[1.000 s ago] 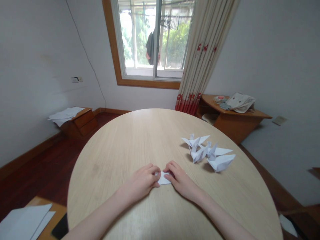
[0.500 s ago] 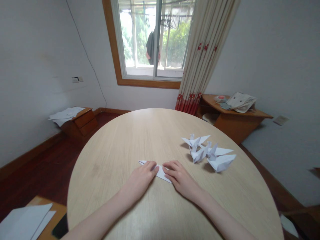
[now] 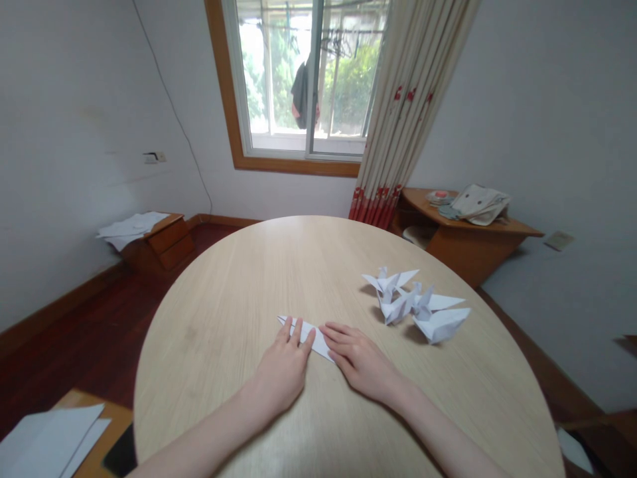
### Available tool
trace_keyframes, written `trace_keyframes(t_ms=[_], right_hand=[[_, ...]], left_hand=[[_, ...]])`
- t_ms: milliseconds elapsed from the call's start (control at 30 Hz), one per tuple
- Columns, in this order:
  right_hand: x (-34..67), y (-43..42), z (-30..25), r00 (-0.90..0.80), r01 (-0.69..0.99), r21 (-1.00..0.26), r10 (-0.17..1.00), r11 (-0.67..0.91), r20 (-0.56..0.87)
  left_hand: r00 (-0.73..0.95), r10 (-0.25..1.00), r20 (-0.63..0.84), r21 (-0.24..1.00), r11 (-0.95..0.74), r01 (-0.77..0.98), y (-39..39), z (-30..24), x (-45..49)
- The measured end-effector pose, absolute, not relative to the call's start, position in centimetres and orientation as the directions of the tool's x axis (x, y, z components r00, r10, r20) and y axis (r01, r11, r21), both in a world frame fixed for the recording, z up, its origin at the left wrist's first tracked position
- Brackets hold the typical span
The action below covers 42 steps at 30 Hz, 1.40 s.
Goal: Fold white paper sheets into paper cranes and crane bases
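Observation:
A narrow piece of folded white paper [image 3: 317, 343] lies flat on the round wooden table [image 3: 239, 279], its pointed end to the upper left. My left hand [image 3: 286, 368] rests on its left part, fingers spread and pressing the paper from above. Across its right end lies my right hand [image 3: 355, 355], fingers stretched out side by side and touching the sheet. That hand partly hides the paper's right end. To the right of my hands stand several white folded paper cranes [image 3: 440, 323], grouped close together.
White sheets [image 3: 50, 438] lie on a low surface at the lower left, near a dark object [image 3: 121, 451]. A small drawer cabinet [image 3: 166, 242] stands left. Back right is a corner desk [image 3: 472, 229] bearing a cloth bag [image 3: 482, 203]. A curtain [image 3: 413, 99] hangs beside the window.
My left hand has shifted slightly left and its fingers have spread flat, showing more paper. My right hand's fingers have straightened and reach a little farther left over the sheet.

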State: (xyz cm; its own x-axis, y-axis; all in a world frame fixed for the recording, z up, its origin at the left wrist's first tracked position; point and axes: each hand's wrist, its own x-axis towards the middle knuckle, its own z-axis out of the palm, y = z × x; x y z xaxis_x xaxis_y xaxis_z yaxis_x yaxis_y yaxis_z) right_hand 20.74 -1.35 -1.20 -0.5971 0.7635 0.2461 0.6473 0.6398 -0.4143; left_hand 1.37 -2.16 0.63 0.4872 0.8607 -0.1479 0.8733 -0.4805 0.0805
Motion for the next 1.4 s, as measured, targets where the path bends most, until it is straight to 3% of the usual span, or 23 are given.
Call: trace_keyframes(t_ms=[400, 567, 1100, 1400], right_hand=[[20.5, -1.8, -0.3, -0.631, 0.62, -0.427, 0.742, 0.658, 0.228], [20.6, -1.7, 0.0, -0.643, 0.616, -0.445, 0.741, 0.65, 0.192], [21.1, -1.5, 0.2, -0.69, 0.554, -0.497, 0.702, 0.668, 0.176], [21.1, -1.5, 0.4, -0.701, 0.562, -0.422, 0.681, 0.711, 0.215]], left_hand=[[0.541, 0.841, -0.008, 0.249, -0.522, 0.815, -0.6, -1.9, 0.3], [0.558, 0.83, -0.027, 0.194, -0.543, 0.817, -0.3, -0.8, 0.0], [0.639, 0.769, 0.033, 0.199, -0.631, 0.75, 1.9, -1.9, -1.2], [0.629, 0.762, 0.151, 0.167, -0.647, 0.744, 1.5, -2.2, -0.4]])
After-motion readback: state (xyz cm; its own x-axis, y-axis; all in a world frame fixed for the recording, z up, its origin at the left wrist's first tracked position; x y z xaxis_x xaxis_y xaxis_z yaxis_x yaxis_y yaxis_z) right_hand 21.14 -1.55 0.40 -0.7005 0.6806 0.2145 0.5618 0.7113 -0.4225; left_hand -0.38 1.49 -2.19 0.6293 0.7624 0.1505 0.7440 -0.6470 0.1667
